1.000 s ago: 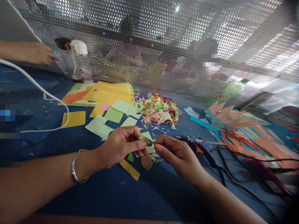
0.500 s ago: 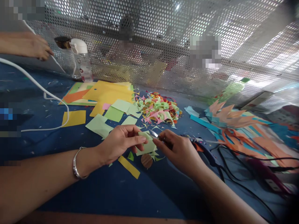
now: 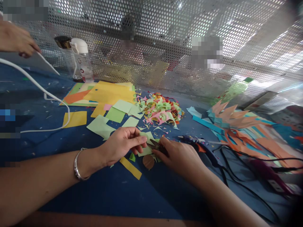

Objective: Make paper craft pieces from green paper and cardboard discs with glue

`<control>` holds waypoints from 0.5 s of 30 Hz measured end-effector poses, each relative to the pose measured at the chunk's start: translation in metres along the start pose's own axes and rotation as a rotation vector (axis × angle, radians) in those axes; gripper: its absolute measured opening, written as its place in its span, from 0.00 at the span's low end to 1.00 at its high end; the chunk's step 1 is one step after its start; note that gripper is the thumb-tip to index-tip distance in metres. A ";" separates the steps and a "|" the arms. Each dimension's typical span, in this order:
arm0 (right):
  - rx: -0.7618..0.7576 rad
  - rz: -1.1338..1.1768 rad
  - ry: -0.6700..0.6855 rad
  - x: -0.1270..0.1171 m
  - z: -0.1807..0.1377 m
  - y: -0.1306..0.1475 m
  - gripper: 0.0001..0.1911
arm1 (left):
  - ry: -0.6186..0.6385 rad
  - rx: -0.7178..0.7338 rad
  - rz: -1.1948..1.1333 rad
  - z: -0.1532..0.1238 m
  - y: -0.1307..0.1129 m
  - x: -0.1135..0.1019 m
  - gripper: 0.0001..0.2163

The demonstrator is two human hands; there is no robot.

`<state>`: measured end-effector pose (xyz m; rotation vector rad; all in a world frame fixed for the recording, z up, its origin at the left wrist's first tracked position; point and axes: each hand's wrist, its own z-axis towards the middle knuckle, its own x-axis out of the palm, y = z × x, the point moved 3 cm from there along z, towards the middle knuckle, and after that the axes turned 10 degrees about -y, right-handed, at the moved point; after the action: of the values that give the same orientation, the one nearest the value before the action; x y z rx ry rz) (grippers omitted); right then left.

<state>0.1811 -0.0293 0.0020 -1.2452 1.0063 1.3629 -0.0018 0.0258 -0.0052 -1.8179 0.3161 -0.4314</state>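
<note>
**Small scissors point(image 3: 154, 144) are pointing at a pale green paper piece point(image 3: 147, 135) mid-frame**

Just left of the frame's centre, the left hand point(image 3: 124, 143) is keeping its thumb and forefinger pressed together and seems to be pinching the pale green paper piece; its outline is partly blending with paper lying beyond it. Right of centre, the right hand point(image 3: 180, 153) is gripping the scissors, their slightly parted blades aiming left toward the other hand's fingertips. Whether the blades are biting into the paper is hard to tell.

Judging by the heap of paper offcuts point(image 3: 163, 108) above centre, much cutting is already showing as done. This piece is looking unfinished, as the scissors are at its edge. Several light green squares point(image 3: 115, 115) left of centre and a stack of yellow sheets point(image 3: 111, 93) at upper left are looking largely uncut.

Below the fingertips, a round brown disc point(image 3: 148, 161) and a yellow strip point(image 3: 131, 168) are lying on the blue tabletop point(image 3: 113, 198). Right of centre, a glue gun point(image 3: 209, 151) is resting beside the right hand. At upper left, a co-worker's hand point(image 3: 19, 39) is holding a pale sheet point(image 3: 48, 63).
</note>
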 end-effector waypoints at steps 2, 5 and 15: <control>0.004 -0.026 0.016 -0.002 0.000 0.002 0.14 | -0.004 0.000 0.002 0.001 0.002 0.000 0.10; -0.003 -0.060 0.002 -0.005 -0.002 0.005 0.15 | -0.002 0.004 0.003 0.001 0.003 0.000 0.11; -0.072 0.198 -0.293 -0.014 -0.005 0.006 0.15 | 0.058 0.006 0.049 -0.002 0.000 0.004 0.11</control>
<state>0.1761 -0.0373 0.0154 -0.9796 0.8966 1.6927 0.0011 0.0227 -0.0041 -1.7902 0.3984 -0.4513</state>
